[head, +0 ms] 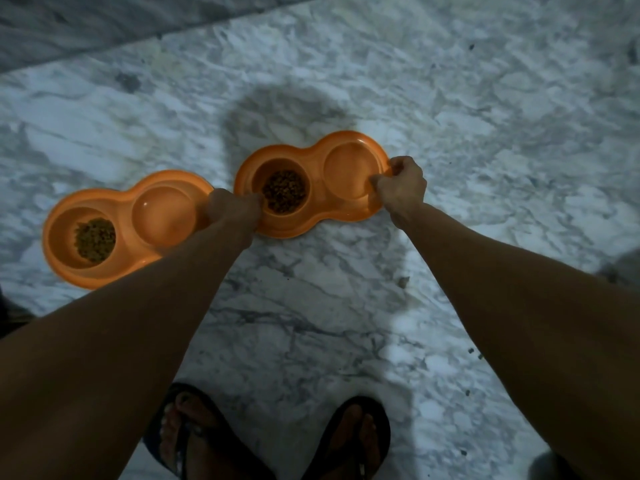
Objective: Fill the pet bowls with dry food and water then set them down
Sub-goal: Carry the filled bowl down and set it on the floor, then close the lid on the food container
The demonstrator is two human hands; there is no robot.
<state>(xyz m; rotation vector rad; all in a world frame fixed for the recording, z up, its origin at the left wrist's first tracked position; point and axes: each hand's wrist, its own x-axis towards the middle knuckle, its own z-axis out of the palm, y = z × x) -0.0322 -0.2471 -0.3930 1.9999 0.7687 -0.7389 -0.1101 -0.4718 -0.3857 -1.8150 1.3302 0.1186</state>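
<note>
Two orange double pet bowls lie on the marble floor. The right double bowl [313, 157] holds brown dry food [284, 191] in its left cup and what looks like clear water in its right cup [348, 171]. My left hand [232, 210] grips its left rim and my right hand [401, 187] grips its right rim. The left double bowl [128, 199] sits alone beside it, with dry food [95, 240] in its left cup and water in its right cup [162, 214]. My left forearm crosses over its lower right edge.
My two feet in dark flip-flops [349, 441] stand at the bottom centre. The grey-white marble floor [485, 133] spreads all around, with a darker step or skirting [86, 26] along the top left. Small crumbs lie on the floor at the right.
</note>
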